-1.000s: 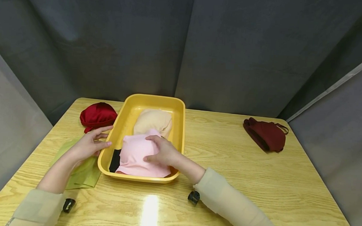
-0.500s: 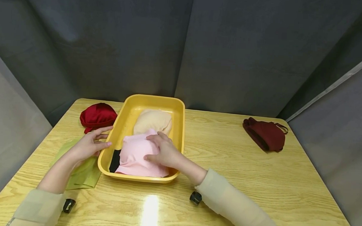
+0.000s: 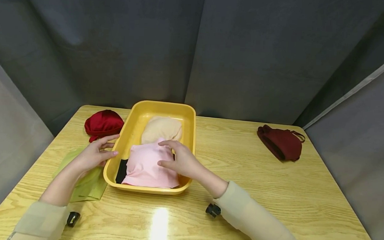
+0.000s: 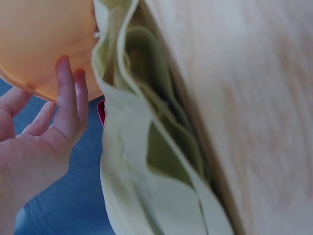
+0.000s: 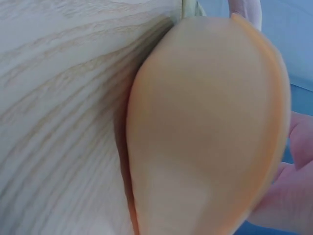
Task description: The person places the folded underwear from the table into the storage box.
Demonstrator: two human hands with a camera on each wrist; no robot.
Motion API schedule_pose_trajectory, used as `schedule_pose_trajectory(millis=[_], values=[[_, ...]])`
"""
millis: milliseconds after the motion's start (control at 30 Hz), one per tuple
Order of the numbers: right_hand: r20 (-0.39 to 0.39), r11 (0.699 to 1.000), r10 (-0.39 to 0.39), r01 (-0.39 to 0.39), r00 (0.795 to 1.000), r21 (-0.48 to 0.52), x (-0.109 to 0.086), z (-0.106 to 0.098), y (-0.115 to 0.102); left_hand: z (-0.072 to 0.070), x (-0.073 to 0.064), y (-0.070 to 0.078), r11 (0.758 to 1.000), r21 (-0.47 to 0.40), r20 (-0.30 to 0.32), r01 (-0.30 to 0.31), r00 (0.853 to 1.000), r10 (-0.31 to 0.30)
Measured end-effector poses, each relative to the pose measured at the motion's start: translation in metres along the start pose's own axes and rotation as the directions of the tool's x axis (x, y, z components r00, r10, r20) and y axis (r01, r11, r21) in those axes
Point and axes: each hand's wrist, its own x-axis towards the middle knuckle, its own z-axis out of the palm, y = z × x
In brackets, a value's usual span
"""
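A yellow plastic tray (image 3: 191,130) stands left of the table's middle. Inside its near half lies a soft pink cloth item (image 3: 146,168), with a puffy beige cloth item (image 3: 160,127) behind it and black cloth (image 3: 121,171) showing under its left side. My right hand (image 3: 184,162) hovers over the pink item's right part, thumb and fingers apart. Against the tray's left rim rest the spread fingertips of my left hand (image 3: 93,157). In the right wrist view, the tray's outer wall (image 5: 205,117) hides part of my hand (image 5: 293,191).
Yellow-green cloth (image 3: 88,188) lies beneath my left hand, its folds large in the left wrist view. A shiny red cloth cap (image 3: 104,124) sits behind it, beside the tray. Far right on the wooden table (image 3: 241,171) is a maroon cloth item (image 3: 283,142) with a loop. Grey curtains hang behind.
My right hand has drawn back a little to the right from the pink item, showing more of it and some black at its right edge. The left hand stays in place.
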Motion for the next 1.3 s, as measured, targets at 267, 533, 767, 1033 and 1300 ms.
schedule_pose_trajectory(millis=[267,533,767,1033,1300], values=[[-0.004,0.998,-0.052,0.053,0.999,0.034,-0.006,-0.011,-0.004,0.0,0.001,-0.001,1.0,0.003,-0.003,-0.003,1.0,0.003],[-0.034,0.995,-0.051,0.054,0.998,0.087,-0.016,-0.026,-0.012,0.0,0.001,-0.002,1.0,-0.006,0.001,-0.008,1.0,0.008],[-0.098,0.99,-0.037,0.049,0.994,0.129,-0.025,-0.038,-0.017,0.0,0.001,-0.001,1.0,0.001,-0.001,-0.002,1.0,0.002],[-0.144,0.981,-0.071,0.096,0.987,0.17,-0.035,-0.052,-0.017,0.0,0.0,-0.002,1.0,-0.001,0.001,-0.012,1.0,0.012],[-0.209,0.972,-0.072,0.115,0.975,0.203,-0.045,-0.069,-0.014,0.0,0.0,-0.002,1.0,-0.005,0.0,-0.01,1.0,0.01]])
